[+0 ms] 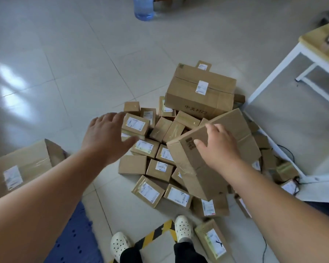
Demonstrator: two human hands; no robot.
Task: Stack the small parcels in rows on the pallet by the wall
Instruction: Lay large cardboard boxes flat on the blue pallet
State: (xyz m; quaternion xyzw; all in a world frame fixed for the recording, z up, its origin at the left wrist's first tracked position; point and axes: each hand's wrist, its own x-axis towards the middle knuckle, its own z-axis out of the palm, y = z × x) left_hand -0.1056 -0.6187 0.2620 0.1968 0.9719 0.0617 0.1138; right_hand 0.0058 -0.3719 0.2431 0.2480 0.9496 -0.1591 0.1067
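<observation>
On the tiled floor (65, 54) a heap of small parcels (160, 168) lies spread, with a blue pallet (74, 234) at the near left. A big taped carton (199, 92) sits at the heap's far side. The right hand (220, 147) grips a mid-sized box (196, 168) tilted over the heap. The left hand (106, 135) hovers open, fingers spread, at a labelled parcel (135, 125).
</observation>
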